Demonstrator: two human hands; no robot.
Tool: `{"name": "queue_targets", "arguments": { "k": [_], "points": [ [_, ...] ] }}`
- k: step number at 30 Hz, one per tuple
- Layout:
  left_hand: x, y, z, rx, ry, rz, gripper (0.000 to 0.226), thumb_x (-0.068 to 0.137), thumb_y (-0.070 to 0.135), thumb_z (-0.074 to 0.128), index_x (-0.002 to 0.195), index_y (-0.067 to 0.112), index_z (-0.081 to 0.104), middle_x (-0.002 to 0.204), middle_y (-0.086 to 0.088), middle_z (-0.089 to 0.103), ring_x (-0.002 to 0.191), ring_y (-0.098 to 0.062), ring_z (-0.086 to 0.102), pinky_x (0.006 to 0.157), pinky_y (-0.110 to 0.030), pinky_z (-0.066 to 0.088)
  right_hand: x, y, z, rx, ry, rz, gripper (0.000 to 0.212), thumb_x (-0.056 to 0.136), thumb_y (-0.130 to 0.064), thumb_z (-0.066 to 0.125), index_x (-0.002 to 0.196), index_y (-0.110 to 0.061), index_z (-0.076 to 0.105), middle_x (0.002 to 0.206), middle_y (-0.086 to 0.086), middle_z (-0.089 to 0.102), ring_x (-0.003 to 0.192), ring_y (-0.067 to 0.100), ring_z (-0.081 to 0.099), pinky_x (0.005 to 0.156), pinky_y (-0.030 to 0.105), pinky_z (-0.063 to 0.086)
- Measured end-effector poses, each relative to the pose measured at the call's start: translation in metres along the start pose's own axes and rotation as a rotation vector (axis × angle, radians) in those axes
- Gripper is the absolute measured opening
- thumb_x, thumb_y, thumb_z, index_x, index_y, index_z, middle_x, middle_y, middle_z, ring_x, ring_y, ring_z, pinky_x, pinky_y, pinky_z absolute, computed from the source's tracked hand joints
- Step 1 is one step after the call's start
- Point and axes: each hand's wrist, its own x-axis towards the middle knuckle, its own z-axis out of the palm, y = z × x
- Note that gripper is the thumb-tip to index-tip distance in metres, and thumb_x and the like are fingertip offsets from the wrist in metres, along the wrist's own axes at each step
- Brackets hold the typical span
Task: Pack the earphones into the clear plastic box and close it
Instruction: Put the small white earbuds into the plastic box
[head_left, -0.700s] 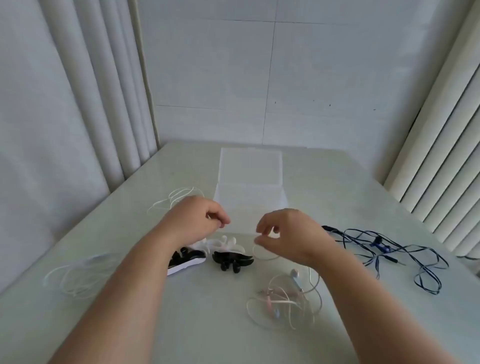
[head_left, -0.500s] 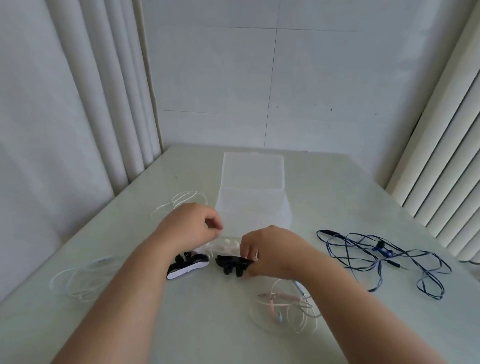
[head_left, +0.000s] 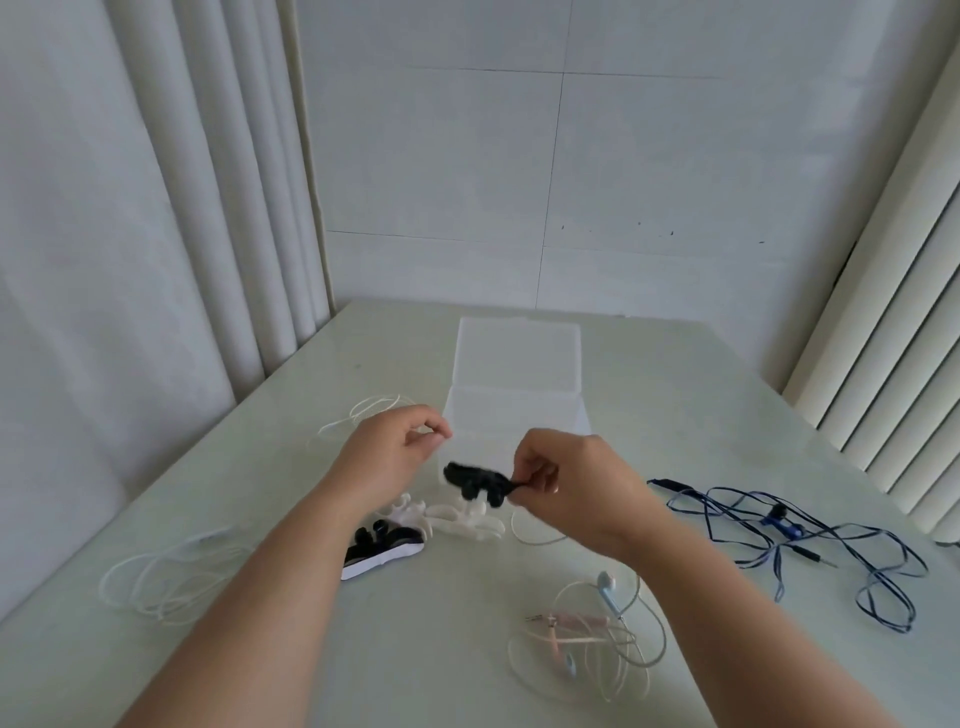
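- Head view: your right grip pinches one end of a small black piece between thumb and fingertips. It is raised off the table, just near of the clear plastic box.
- Your left grip is curled, thumb against forefinger, by the box's near left corner. I cannot tell whether a thin cord is caught there.
- The box sits mid-table with its lid folded back flat on the far side, so it is ready to receive.
- None of the earphones is packed. The white earphones lie near left, the pink earphones near right and the blue earphones well to the right.
- Expect the cords to be light, limp and quick to tangle or snag on each other. Gather each set into a loose bundle and lift the whole coil, not a single strand.
- Spare the thin joints at plug and buds, which are likely the fragile points.
- The black piece is blurred, but it looks small and light, so a gentle pinch should do.
- The box is probably thin-walled and may slide on the smooth table. Steady it with one hand when you close the lid.
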Motion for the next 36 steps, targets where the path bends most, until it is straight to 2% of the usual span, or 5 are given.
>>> {"name": "queue_targets", "arguments": {
  "k": [7, 17, 21, 30, 36],
  "points": [
    [0.000, -0.001, 0.000, -0.140, -0.009, -0.054, 0.024, 0.089, 0.021, 0.066, 0.079, 0.043, 0.068, 0.077, 0.002, 0.072, 0.079, -0.015, 0.071, 0.084, -0.038, 0.054, 0.039, -0.005, -0.008, 0.017, 0.250, 0.180, 0.010, 0.082, -0.018, 0.067, 0.081, -0.028, 0.066, 0.080, -0.011, 0.067, 0.074, 0.015, 0.064, 0.064, 0.029, 0.053],
    [0.000, -0.003, -0.002, -0.258, -0.018, -0.073, 0.025, 0.087, 0.018, 0.068, 0.081, 0.041, 0.074, 0.098, 0.004, 0.075, 0.085, -0.017, 0.072, 0.093, -0.041, 0.054, 0.096, -0.013, 0.019, -0.308, 0.035, 0.343, 0.014, 0.079, -0.013, 0.062, 0.084, -0.020, 0.072, 0.083, 0.002, 0.071, 0.077, 0.024, 0.068, 0.062, 0.029, 0.053],
    [0.000, -0.004, -0.002, -0.269, -0.035, -0.083, 0.031, 0.087, 0.013, 0.067, 0.082, 0.042, 0.075, 0.090, 0.006, 0.076, 0.083, -0.013, 0.072, 0.092, -0.039, 0.054, 0.093, -0.010, 0.026, -0.177, -0.050, 0.298, 0.020, 0.086, -0.013, 0.053, 0.084, -0.023, 0.071, 0.090, -0.002, 0.069, 0.077, 0.023, 0.064, 0.059, 0.026, 0.049],
    [-0.001, -0.001, -0.003, -0.252, -0.029, -0.100, 0.025, 0.086, 0.015, 0.069, 0.080, 0.039, 0.075, 0.081, 0.005, 0.076, 0.080, -0.013, 0.073, 0.089, -0.037, 0.055, 0.033, 0.004, 0.040, -0.069, 0.450, -0.212, 0.014, 0.083, -0.017, 0.059, 0.084, -0.021, 0.071, 0.068, -0.022, 0.055, 0.060, -0.005, 0.047, 0.060, 0.009, 0.035],
    [-0.006, 0.000, -0.002, -0.238, -0.011, -0.085, 0.025, 0.087, 0.017, 0.069, 0.081, 0.041, 0.073, 0.080, -0.001, 0.075, 0.080, -0.016, 0.072, 0.079, -0.031, 0.054, 0.021, -0.003, 0.034, -0.237, -0.114, -0.163, 0.022, 0.083, -0.037, 0.066, 0.103, -0.027, 0.067, 0.088, -0.014, 0.067, 0.070, 0.002, 0.051, 0.068, 0.023, 0.042]
  ]
}}
